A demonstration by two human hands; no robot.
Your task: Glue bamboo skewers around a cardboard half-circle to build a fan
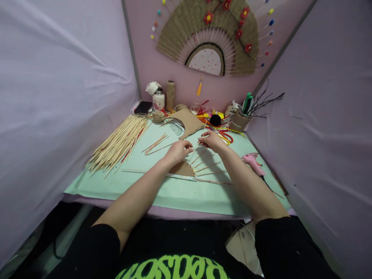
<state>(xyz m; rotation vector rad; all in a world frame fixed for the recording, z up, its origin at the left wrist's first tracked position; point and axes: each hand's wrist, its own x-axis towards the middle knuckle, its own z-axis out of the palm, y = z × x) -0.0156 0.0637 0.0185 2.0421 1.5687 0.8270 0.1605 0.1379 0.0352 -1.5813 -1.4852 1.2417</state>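
Note:
A brown cardboard half disc [182, 169] lies flat on the pale green table cover, with its straight, pale-edged side towards me. Several thin wooden sticks [208, 167] fan out from its curved edge to the right. My right hand [212, 141] pinches a wooden stick [195, 148], which slants down to the curved edge. Over the disc's upper left part, my left hand [179, 151] is held with thumb and forefinger slightly apart, close to that stick. Whether its fingertips touch the stick, I cannot tell. My left forearm hides part of the disc.
At left lies a big pile of wooden sticks [119, 142], with a few loose sticks [155, 144] nearer. A pink glue gun [254, 163] rests at right. Behind are cut cardboard [187, 119], a bottle [158, 100] and a pen holder [240, 121]. A large decorated fan [171, 40] hangs on the back wall.

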